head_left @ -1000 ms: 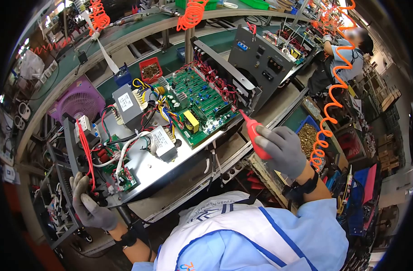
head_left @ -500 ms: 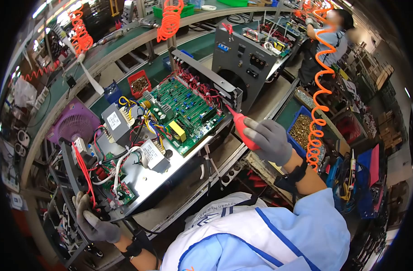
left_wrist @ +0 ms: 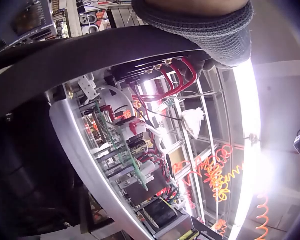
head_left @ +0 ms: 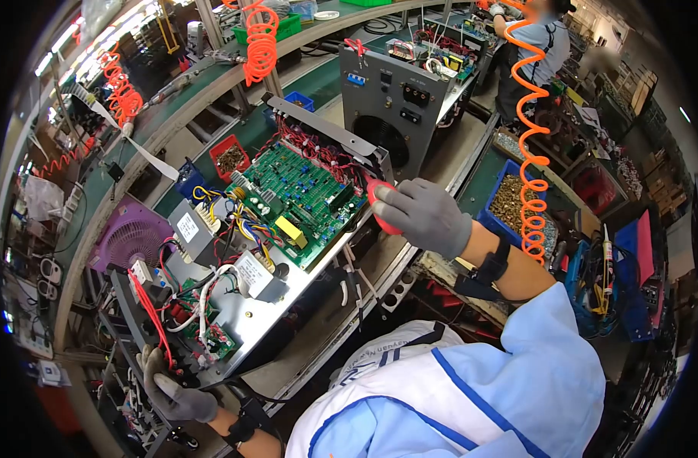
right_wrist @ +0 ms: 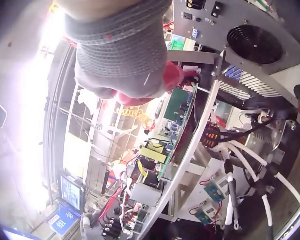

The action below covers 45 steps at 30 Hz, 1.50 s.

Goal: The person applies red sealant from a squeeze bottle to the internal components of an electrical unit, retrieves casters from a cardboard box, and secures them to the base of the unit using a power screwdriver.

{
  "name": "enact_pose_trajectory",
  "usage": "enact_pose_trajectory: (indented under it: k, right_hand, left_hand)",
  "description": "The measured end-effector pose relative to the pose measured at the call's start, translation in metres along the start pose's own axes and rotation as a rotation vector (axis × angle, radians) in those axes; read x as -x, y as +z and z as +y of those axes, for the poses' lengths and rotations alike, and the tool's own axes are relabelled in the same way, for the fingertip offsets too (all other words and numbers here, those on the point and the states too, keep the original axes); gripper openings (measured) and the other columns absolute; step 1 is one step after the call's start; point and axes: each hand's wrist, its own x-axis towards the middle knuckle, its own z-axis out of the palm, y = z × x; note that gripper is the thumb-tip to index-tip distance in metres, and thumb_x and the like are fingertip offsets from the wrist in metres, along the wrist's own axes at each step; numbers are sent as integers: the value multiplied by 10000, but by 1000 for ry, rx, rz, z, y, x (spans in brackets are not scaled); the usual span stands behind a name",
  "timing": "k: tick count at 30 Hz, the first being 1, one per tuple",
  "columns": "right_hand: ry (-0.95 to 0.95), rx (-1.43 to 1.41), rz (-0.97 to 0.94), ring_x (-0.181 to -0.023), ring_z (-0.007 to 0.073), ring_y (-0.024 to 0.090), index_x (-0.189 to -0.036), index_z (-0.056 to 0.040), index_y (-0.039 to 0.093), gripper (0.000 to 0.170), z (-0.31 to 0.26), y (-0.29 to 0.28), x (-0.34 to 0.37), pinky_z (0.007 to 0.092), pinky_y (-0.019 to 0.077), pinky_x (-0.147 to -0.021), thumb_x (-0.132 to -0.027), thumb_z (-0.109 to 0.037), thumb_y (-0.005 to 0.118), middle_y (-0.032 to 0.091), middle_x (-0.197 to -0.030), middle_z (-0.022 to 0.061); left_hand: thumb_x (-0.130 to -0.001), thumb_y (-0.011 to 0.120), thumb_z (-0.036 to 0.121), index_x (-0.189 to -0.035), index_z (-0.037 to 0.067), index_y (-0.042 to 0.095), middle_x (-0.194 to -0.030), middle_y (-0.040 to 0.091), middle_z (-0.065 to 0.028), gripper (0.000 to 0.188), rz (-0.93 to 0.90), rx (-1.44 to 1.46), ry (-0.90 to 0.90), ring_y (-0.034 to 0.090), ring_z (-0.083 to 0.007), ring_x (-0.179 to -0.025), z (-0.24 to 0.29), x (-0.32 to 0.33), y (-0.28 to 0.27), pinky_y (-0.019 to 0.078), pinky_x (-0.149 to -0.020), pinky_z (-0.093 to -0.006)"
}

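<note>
My gloved right hand [head_left: 429, 216] grips a red squeeze bottle [head_left: 382, 216] at the right-hand corner of a green circuit board [head_left: 288, 179]. In the right wrist view the bottle [right_wrist: 173, 76] shows past the glove, close to the board's end and the metal bracket. The board lies in an uncovered metal chassis [head_left: 261, 311] with boxed transformers [head_left: 259, 275] and bundled wires. At the chassis's near left end, my gloved left hand [head_left: 175, 393] rests against the dark end panel [head_left: 127, 305], fingers extended beside red cables [head_left: 152, 309]. Its fingertips are mostly hidden in the left wrist view.
A grey panel with a fan [head_left: 398, 107] stands beyond the chassis. Blue [head_left: 509, 221] and red [head_left: 228, 156] bins hold small metal parts. Orange coiled hoses [head_left: 533, 153] hang overhead. A purple fan [head_left: 135, 233] sits at left; another person [head_left: 536, 46] works at far right.
My right hand has moved closer to the board's corner, and the bottle stands more upright with its nozzle now largely out of sight. The head view has shifted; my left hand stays at the end panel.
</note>
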Motion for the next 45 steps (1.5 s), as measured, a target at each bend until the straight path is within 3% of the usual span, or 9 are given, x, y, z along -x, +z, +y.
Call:
enact_pose_trajectory:
  k: [9,11,15,27,32,37,45]
  right_hand:
    - [-6,11,-60,-718,201,539,-988,-52,536,311,-6,-9,19,305,451,-644,-685,-104,578,568,-965,88]
    - [-10,-19,-8,-689,211,546,-980,-28,568,403,-5,-6,21,316,466,-614,-584,-87,623,591,-1016,129]
    - [8,-29,-9,-710,210,541,-985,-33,555,338,-6,-5,25,312,452,-638,-656,-95,604,577,-1026,131]
    - [82,-77,26,-773,244,576,-971,-29,572,399,-7,0,29,337,476,-670,-578,-30,643,589,-1050,145]
    - [245,-197,144,-771,271,600,-950,-36,561,433,-15,-21,24,339,497,-651,-534,6,674,616,-1011,134]
    - [157,-110,230,-722,271,597,-973,-40,550,452,-17,-37,14,320,486,-604,-541,-3,680,624,-1006,139]
    - [50,-45,100,-734,244,571,-981,-41,565,465,-7,-29,-19,335,481,-648,-528,-30,668,608,-1036,114]
  left_hand:
    - [-894,323,61,-1034,-118,527,-1111,553,-242,306,-22,-46,22,502,-320,-1109,-2,0,-2,378,-995,-410]
    - [-890,323,57,-1033,-118,528,-1106,556,-239,306,1,-11,-7,502,-321,-1107,-5,1,-3,378,-994,-412]
    - [-885,325,55,-1034,-119,527,-1105,556,-238,306,0,-18,-12,503,-323,-1106,-3,1,-2,382,-991,-413]
    - [-874,329,43,-1038,-129,525,-1106,551,-244,308,2,-28,19,506,-335,-1103,-5,2,-1,395,-975,-423]
    - [-862,324,24,-1037,-122,530,-1110,552,-244,308,-5,-49,37,501,-333,-1112,-1,1,0,388,-983,-413]
    - [-837,322,-1,-1008,-110,550,-1083,575,-229,306,4,-29,35,490,-336,-1131,-1,1,1,387,-982,-417]
    - [-808,335,-4,-993,-106,563,-1046,595,-219,311,-7,-64,96,529,-328,-1081,-1,-2,1,356,-1006,-447]
